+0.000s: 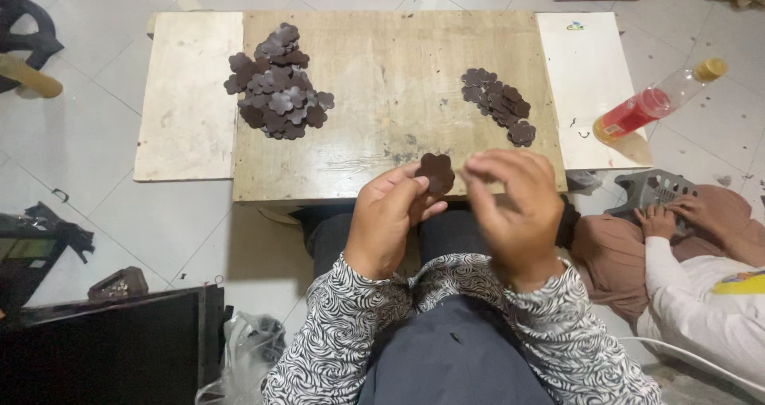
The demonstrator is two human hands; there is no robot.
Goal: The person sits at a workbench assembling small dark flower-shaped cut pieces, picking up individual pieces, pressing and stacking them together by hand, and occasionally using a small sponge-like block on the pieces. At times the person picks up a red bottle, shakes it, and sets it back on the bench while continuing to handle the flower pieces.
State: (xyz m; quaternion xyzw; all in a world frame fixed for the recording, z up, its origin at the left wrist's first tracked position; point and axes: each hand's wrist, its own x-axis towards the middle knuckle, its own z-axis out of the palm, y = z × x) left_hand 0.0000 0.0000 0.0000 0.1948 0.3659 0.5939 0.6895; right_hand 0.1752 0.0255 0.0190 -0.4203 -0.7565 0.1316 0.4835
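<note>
My left hand [390, 218] pinches a dark brown flower-shaped leather piece [437, 171] at the near edge of a low wooden table [382, 94]. My right hand [514, 206] hovers just right of that piece with its fingers curled; whether it touches the piece is unclear. A large heap of the same brown flower pieces [277, 86] lies on the table's left part. A smaller, flatter pile of brown pieces [498, 104] lies to the right.
A pale board [187, 94] flanks the table on the left and a white board [586, 78] on the right. A plastic bottle of red liquid [653, 100] lies on the floor. Another person's hands [677, 214] hold a grey plastic basket at right. A dark box [111, 349] stands at lower left.
</note>
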